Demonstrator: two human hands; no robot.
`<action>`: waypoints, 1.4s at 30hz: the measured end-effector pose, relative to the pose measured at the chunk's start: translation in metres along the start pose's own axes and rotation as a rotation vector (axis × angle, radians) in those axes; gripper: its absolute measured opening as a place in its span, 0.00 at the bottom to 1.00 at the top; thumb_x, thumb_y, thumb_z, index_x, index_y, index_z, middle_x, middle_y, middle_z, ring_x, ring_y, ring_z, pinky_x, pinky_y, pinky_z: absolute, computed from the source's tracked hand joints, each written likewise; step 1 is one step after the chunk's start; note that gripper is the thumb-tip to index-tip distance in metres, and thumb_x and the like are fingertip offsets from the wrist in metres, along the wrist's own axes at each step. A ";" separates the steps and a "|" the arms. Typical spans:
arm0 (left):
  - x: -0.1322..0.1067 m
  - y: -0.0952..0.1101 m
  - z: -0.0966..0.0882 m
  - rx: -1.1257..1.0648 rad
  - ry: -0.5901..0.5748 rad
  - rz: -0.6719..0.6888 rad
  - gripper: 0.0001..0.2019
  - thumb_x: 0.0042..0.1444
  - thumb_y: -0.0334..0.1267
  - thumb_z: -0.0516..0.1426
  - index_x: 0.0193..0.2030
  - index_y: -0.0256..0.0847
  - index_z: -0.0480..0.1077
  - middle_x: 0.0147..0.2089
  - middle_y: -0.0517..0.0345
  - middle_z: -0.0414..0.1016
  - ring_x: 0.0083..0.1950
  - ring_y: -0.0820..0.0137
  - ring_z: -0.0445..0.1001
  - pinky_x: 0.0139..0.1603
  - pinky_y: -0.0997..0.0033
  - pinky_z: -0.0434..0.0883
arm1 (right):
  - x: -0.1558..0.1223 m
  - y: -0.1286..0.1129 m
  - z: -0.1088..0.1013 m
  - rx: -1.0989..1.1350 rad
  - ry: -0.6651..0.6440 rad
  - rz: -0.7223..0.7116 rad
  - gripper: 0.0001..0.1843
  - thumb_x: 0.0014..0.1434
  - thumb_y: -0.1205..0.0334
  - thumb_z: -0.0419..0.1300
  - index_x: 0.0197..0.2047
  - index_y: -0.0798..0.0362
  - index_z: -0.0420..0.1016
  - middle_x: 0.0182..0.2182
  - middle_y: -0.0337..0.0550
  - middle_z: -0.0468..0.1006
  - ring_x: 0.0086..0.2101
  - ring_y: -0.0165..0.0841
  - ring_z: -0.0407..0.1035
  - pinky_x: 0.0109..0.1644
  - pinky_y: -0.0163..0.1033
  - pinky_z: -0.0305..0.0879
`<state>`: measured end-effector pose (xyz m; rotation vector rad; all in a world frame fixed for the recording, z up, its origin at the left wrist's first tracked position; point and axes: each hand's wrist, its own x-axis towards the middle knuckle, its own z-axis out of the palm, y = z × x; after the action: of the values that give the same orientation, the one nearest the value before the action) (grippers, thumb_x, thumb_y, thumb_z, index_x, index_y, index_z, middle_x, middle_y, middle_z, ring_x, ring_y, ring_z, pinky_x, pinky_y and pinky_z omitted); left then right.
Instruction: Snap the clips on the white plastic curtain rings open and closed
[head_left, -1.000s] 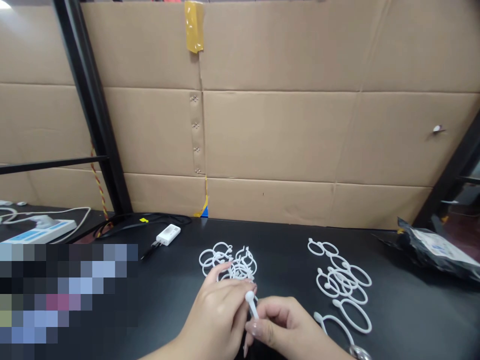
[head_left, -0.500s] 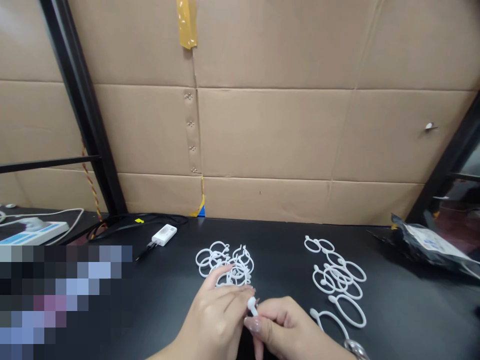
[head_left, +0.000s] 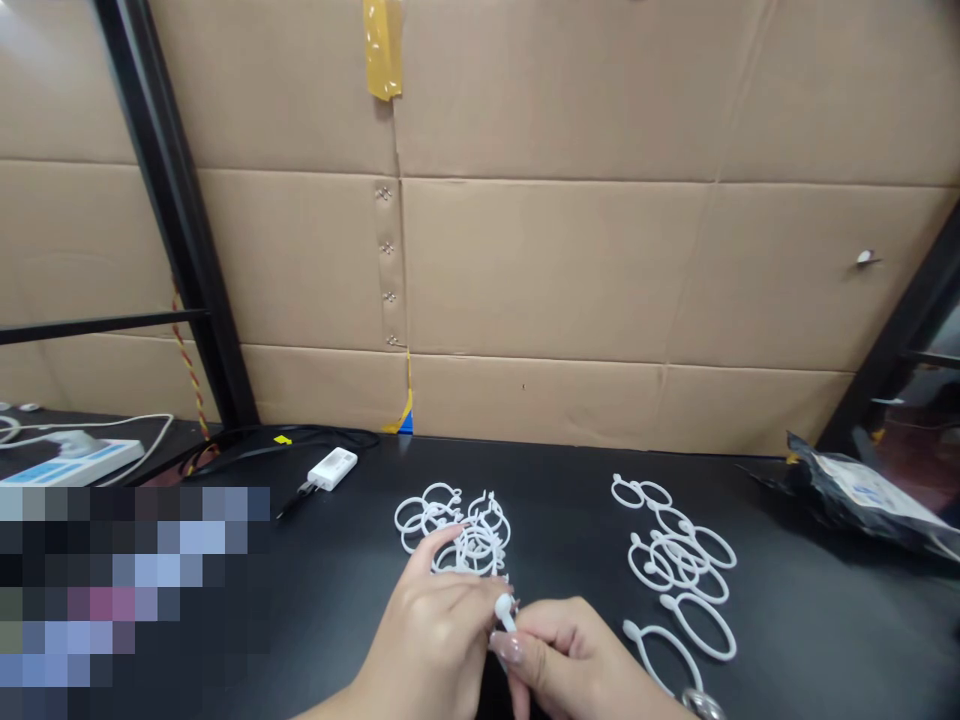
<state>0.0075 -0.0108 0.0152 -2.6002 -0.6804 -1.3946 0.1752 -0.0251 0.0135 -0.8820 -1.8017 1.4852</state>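
Both hands are at the near edge of the table [head_left: 787,640], about mid-width. The left hand [head_left: 435,640] and right hand [head_left: 570,665] meet on one white plastic ring [head_left: 504,608]. Fingers of both hands are pinched together on it. Only its ball-tipped end shows, poking up between the thumbs; the rest is hidden in the grip.

A tangled ring pile [head_left: 454,528] lies just beyond the left hand, with the fingertips at its near side. The laid-out rings [head_left: 679,560] are spread toward the right edge, apart from the pile, the nearest one just beside the right hand.

A white adapter [head_left: 334,467] with a black lead sits near the far edge, left of centre. The power strip [head_left: 71,462] is far left and the black bag [head_left: 862,495] is at the far right corner. A cardboard wall [head_left: 562,270] stands behind the far edge.
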 end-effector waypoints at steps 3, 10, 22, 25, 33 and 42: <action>0.000 0.001 0.001 -0.034 -0.027 -0.050 0.13 0.51 0.21 0.48 0.34 0.38 0.70 0.23 0.58 0.77 0.23 0.69 0.77 0.53 0.47 0.67 | 0.001 0.002 0.000 0.010 0.013 0.009 0.32 0.55 0.35 0.53 0.17 0.56 0.67 0.10 0.28 0.52 0.13 0.20 0.45 0.19 0.33 0.40; -0.002 0.002 0.003 -0.031 -0.056 -0.110 0.15 0.54 0.22 0.47 0.34 0.41 0.72 0.20 0.62 0.75 0.19 0.72 0.74 0.54 0.51 0.67 | 0.003 0.005 -0.002 -0.003 -0.003 0.015 0.30 0.57 0.38 0.54 0.17 0.56 0.67 0.10 0.28 0.53 0.13 0.20 0.46 0.17 0.32 0.39; -0.001 0.002 0.002 -0.019 -0.026 -0.089 0.15 0.52 0.21 0.47 0.34 0.40 0.71 0.22 0.60 0.77 0.20 0.72 0.75 0.53 0.51 0.67 | 0.000 0.002 0.001 -0.014 0.028 -0.014 0.31 0.57 0.39 0.53 0.17 0.56 0.67 0.10 0.28 0.52 0.13 0.20 0.45 0.16 0.32 0.37; -0.001 0.003 0.002 -0.031 -0.045 -0.132 0.16 0.53 0.21 0.46 0.32 0.41 0.72 0.20 0.61 0.75 0.20 0.72 0.74 0.52 0.51 0.67 | 0.002 0.005 0.001 0.023 0.029 -0.003 0.31 0.58 0.39 0.53 0.17 0.56 0.67 0.09 0.28 0.52 0.12 0.19 0.43 0.16 0.32 0.35; -0.002 0.001 0.003 0.027 -0.012 -0.087 0.14 0.53 0.22 0.47 0.32 0.40 0.71 0.22 0.59 0.77 0.22 0.70 0.76 0.50 0.52 0.68 | 0.002 0.004 0.002 0.022 0.035 -0.001 0.31 0.58 0.39 0.54 0.16 0.56 0.67 0.09 0.27 0.51 0.11 0.19 0.43 0.16 0.32 0.36; -0.002 -0.002 -0.001 0.111 0.096 0.113 0.13 0.49 0.20 0.51 0.38 0.32 0.71 0.30 0.53 0.81 0.34 0.68 0.80 0.55 0.59 0.59 | 0.000 0.001 0.000 0.022 0.008 -0.033 0.30 0.59 0.41 0.53 0.16 0.56 0.67 0.09 0.28 0.52 0.11 0.19 0.45 0.16 0.31 0.38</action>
<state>0.0046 -0.0101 0.0140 -2.4291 -0.5720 -1.3953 0.1748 -0.0251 0.0127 -0.8416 -1.7826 1.4762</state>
